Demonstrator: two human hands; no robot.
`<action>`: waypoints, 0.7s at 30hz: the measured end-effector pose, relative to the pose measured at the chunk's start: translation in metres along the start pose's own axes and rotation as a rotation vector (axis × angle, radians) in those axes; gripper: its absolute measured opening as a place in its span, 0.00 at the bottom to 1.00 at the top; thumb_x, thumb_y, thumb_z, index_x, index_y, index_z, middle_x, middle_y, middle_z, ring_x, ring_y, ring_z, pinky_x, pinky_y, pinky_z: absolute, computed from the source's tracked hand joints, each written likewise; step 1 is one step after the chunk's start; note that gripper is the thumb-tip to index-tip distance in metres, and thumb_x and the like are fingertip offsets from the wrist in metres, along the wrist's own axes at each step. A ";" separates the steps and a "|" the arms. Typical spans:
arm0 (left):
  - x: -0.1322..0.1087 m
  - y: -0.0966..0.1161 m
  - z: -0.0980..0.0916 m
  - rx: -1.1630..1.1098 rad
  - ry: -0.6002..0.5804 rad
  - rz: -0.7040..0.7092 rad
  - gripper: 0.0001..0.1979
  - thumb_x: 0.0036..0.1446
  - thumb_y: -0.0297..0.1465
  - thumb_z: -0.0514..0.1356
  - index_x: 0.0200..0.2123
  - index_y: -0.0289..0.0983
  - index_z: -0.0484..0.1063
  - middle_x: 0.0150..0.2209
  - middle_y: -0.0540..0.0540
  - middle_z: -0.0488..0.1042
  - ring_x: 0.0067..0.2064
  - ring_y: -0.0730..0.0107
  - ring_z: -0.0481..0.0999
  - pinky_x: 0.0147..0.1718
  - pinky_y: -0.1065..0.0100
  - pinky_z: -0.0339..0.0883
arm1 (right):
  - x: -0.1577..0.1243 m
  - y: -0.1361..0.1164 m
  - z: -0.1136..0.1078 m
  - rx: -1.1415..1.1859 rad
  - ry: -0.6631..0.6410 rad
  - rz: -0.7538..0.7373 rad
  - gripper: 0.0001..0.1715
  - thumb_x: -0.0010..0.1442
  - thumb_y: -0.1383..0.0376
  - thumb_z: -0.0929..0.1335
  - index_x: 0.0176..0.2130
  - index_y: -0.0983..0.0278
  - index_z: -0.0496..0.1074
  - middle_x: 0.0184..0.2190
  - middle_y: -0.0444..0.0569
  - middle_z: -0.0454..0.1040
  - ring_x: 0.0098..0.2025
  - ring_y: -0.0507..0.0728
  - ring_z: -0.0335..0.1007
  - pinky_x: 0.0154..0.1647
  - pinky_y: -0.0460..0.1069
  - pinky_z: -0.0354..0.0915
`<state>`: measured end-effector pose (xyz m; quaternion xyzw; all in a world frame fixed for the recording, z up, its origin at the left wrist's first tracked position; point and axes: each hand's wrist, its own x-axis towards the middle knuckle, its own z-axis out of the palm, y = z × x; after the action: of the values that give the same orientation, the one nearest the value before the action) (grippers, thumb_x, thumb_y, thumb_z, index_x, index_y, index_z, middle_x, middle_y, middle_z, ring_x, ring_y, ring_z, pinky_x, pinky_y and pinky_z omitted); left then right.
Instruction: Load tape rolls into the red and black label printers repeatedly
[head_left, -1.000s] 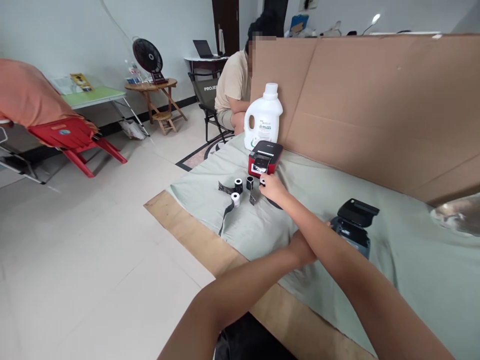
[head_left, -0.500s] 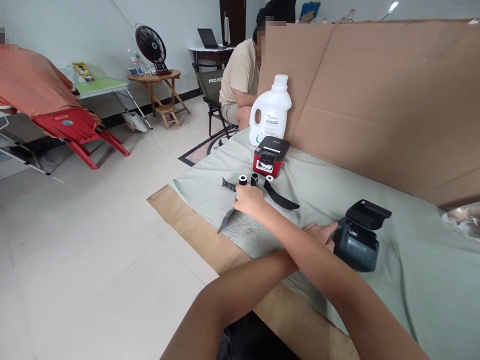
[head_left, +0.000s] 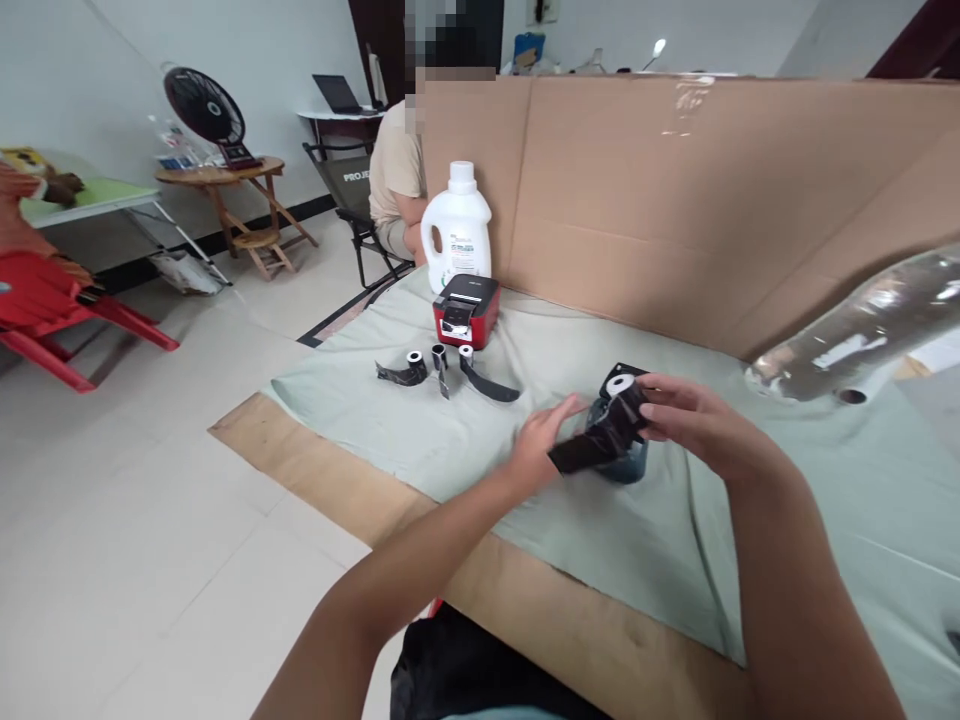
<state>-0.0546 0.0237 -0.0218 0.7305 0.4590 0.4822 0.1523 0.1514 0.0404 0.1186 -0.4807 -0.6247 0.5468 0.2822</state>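
My right hand (head_left: 686,418) grips a black paper roll (head_left: 624,408) with a white core, held above the dark printer (head_left: 628,466). The roll's loose black strip hangs down to the left, across the front of the printer. My left hand (head_left: 546,432) is beside the printer's left side, fingers stretched out and holding nothing; whether it touches the printer or the strip I cannot tell. The printer's lid (head_left: 613,374) is raised and partly covered by the roll. Three more rolls, among them a left roll (head_left: 414,368) and a right roll (head_left: 487,384), stand on the cloth with strips trailing.
Behind those rolls are a red and black printer (head_left: 466,312) and a white detergent bottle (head_left: 459,235). A cardboard wall (head_left: 600,180) runs along the back. At right lies a clear plastic-wrapped bundle (head_left: 862,325). One person sits behind the cardboard, another at far left.
My right hand has carried a black roll from the group to the dark printer, uncrossing my arms. My left hand has shifted to the printer's left side. The view has turned right.
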 end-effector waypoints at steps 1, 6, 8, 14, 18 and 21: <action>0.001 -0.001 -0.002 -0.002 -0.009 0.070 0.27 0.71 0.41 0.54 0.66 0.33 0.64 0.52 0.42 0.80 0.53 0.62 0.79 0.57 0.62 0.72 | -0.006 0.005 -0.015 -0.032 0.006 0.017 0.26 0.54 0.49 0.76 0.48 0.59 0.76 0.41 0.50 0.76 0.39 0.59 0.72 0.37 0.51 0.68; 0.002 0.003 -0.002 0.166 -0.132 0.353 0.26 0.69 0.39 0.58 0.67 0.42 0.63 0.45 0.44 0.80 0.47 0.62 0.78 0.50 0.58 0.68 | 0.001 0.035 -0.039 -0.358 0.090 0.045 0.15 0.58 0.59 0.71 0.44 0.63 0.76 0.40 0.51 0.77 0.34 0.58 0.73 0.38 0.52 0.68; 0.000 0.005 0.003 0.250 -0.208 0.449 0.20 0.68 0.33 0.57 0.62 0.44 0.70 0.41 0.46 0.78 0.44 0.64 0.76 0.47 0.60 0.65 | 0.013 0.046 -0.033 -0.529 0.141 0.037 0.11 0.60 0.66 0.68 0.43 0.64 0.76 0.44 0.53 0.77 0.39 0.59 0.75 0.43 0.53 0.69; -0.005 0.002 0.015 0.259 -0.209 0.553 0.18 0.65 0.25 0.55 0.54 0.44 0.77 0.37 0.47 0.76 0.39 0.67 0.72 0.41 0.62 0.62 | 0.032 0.064 -0.011 -0.867 0.167 0.034 0.15 0.65 0.72 0.65 0.50 0.68 0.75 0.52 0.59 0.74 0.54 0.65 0.72 0.54 0.54 0.65; -0.003 -0.002 0.014 0.257 -0.197 0.516 0.20 0.64 0.23 0.53 0.53 0.44 0.78 0.36 0.47 0.75 0.39 0.68 0.72 0.41 0.63 0.62 | 0.033 0.064 -0.004 -0.917 0.201 0.069 0.17 0.66 0.73 0.64 0.52 0.68 0.74 0.53 0.61 0.72 0.54 0.65 0.72 0.55 0.53 0.65; -0.002 -0.003 0.014 0.257 -0.203 0.503 0.21 0.63 0.22 0.53 0.52 0.44 0.78 0.36 0.47 0.75 0.40 0.68 0.72 0.41 0.63 0.62 | 0.034 0.063 -0.004 -0.923 0.217 0.075 0.17 0.66 0.74 0.64 0.53 0.70 0.73 0.53 0.61 0.72 0.53 0.65 0.73 0.55 0.54 0.65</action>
<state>-0.0443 0.0269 -0.0321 0.8790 0.3033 0.3673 -0.0209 0.1600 0.0691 0.0538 -0.6323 -0.7517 0.1685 0.0827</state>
